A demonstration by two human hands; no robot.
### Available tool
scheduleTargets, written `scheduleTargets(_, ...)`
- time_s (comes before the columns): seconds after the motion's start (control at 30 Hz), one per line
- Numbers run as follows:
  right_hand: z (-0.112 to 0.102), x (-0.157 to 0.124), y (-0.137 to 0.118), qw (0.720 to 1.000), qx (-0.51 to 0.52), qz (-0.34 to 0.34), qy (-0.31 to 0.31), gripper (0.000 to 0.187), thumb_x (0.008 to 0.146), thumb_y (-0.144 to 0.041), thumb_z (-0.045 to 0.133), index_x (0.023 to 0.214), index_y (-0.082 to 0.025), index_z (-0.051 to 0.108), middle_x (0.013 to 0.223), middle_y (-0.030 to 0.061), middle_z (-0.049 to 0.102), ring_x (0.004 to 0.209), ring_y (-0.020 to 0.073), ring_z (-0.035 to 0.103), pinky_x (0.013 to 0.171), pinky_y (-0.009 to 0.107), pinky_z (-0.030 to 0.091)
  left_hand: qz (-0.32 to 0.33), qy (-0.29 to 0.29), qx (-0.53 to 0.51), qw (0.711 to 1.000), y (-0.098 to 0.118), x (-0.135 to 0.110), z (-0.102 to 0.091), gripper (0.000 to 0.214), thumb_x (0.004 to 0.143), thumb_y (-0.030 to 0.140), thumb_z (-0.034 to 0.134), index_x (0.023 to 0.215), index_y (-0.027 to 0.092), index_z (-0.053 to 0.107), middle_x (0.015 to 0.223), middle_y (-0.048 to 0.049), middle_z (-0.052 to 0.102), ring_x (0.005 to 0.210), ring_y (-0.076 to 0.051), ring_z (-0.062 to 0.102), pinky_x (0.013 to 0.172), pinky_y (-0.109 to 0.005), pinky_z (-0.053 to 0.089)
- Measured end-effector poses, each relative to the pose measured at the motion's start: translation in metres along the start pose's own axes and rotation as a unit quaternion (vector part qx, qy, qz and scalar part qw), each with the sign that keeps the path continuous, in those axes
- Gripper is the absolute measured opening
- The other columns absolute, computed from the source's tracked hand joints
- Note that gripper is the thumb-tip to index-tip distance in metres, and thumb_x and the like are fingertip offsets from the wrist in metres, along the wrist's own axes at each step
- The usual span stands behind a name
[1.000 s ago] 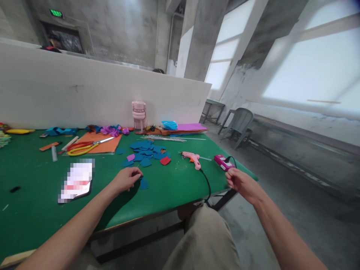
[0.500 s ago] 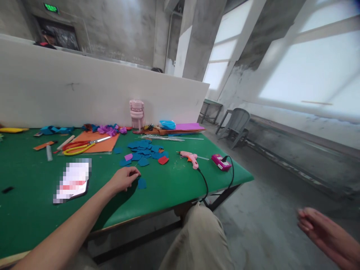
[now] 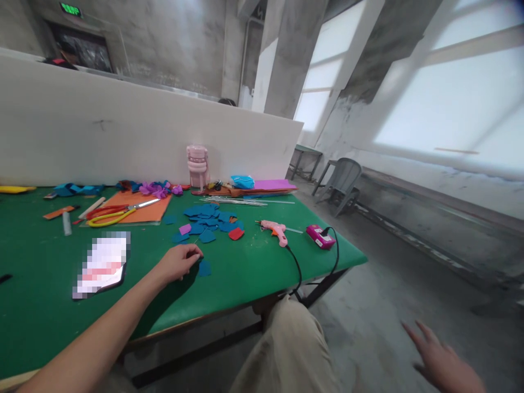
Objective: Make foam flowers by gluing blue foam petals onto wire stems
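Note:
My left hand (image 3: 180,263) rests over the green table with thumb and fingers pinched together. A thin wire shows faintly above the fingertips; the rest of it is hidden in the hand. Just right of those fingers lies a blue cut piece (image 3: 204,268). Beyond the hand is a loose pile of blue pieces (image 3: 208,221), with a purple piece (image 3: 185,229) and a red piece (image 3: 236,234) at its edges. Off the table at lower right, my right hand (image 3: 444,357) hangs over the floor, fingers spread, slightly blurred and holding nothing.
A pink glue gun (image 3: 275,230) and its magenta power box (image 3: 320,237) lie at the right, cords hanging over the edge. Scissors (image 3: 123,213) rest on orange sheets, behind a phone (image 3: 104,265). Thin rods (image 3: 233,201) and a pink bottle (image 3: 197,166) stand along the white partition (image 3: 135,131).
My right hand has opened from a closed shape and moved left and down in view. My left hand keeps its pinch. The whole view has shifted slightly.

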State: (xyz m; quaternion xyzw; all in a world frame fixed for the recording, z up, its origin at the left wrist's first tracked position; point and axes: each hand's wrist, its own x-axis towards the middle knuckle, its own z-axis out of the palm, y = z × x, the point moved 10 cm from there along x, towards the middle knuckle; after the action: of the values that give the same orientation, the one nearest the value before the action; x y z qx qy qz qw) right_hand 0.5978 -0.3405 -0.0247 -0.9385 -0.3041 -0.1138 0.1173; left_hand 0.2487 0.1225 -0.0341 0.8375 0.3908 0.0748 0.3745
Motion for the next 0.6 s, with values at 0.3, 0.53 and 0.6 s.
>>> scheduleTargets(0.3, -0.067, 0.057, -0.331, 0.937, 0.078, -0.332, 0.076, 0.044, 0.080, -0.030, 0.045, 0.123, -0.023, 0.047, 0.124, 0.0103, 0.048, 0.118, 0.0279, 0.037, 0.099, 0.049, 0.023, 0.037, 0.132, 0.010, 0.991, 0.007, -0.007, -0.036, 0.029, 0.076, 0.035, 0.041, 0.088, 0.018, 0.061, 0.057, 0.0022, 0.058, 0.048, -0.012, 0.053, 0.051, -0.022, 0.042)
scheduleTargets(0.53, -0.023, 0.054, -0.462, 0.881, 0.207, -0.421, 0.064, 0.047, 0.074, -0.011, 0.053, 0.118, -0.029, 0.052, 0.134, 0.0056, 0.040, 0.122, 0.0267, 0.031, 0.102, 0.052, 0.012, 0.058, 0.196, 0.167, 0.965, 0.016, -0.001, -0.064, 0.026, 0.078, 0.026, 0.041, 0.088, 0.019, 0.065, 0.087, -0.0054, 0.068, 0.077, -0.019, 0.060, 0.068, -0.025, 0.042)
scheduleTargets(0.6, 0.004, 0.055, -0.466, 0.878, 0.217, -0.427, 0.018, 0.050, 0.076, -0.015, 0.053, 0.124, -0.026, 0.047, 0.133, 0.0084, 0.041, 0.120, 0.0242, 0.035, 0.102, 0.048, 0.019, 0.046, 0.142, 0.219, 0.964, 0.015, 0.012, -0.056, 0.024, 0.076, 0.024, 0.044, 0.084, 0.019, 0.066, 0.088, -0.0073, 0.068, 0.080, -0.021, 0.061, 0.069, -0.027, 0.042)
